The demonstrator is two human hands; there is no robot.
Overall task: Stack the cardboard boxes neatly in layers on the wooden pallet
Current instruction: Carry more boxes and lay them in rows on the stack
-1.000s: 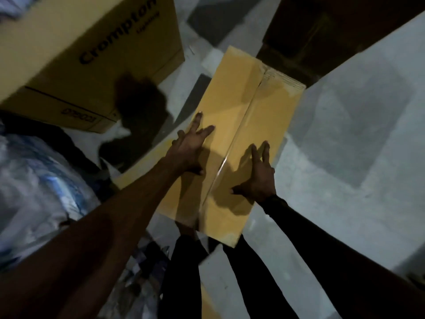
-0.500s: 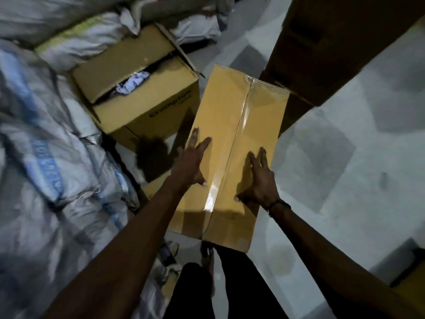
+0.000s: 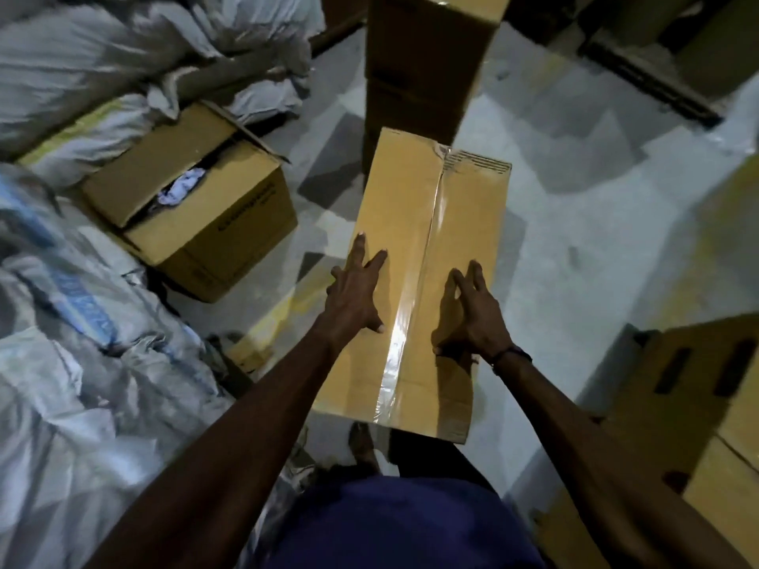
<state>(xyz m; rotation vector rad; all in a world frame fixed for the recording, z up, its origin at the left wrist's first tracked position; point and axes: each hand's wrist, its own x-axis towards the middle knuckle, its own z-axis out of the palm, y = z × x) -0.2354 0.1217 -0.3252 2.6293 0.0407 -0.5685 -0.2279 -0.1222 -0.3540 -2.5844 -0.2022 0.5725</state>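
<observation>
Underside of the long taped box (image 3: 415, 256) hidden; tall box stack (image 3: 427, 55) cut off above

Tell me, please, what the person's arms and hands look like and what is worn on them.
Both forearms are bare, with no sleeves or gloves in view. The left hand wears nothing that shows. The right hand has a thin dark band around its wrist; I cannot tell whether it is a bracelet or a thread. The fingers are long and slim, with pale nails at the tips. No rings show.

Print on the open carton (image 3: 213, 236) side is too blurred to read.
</observation>
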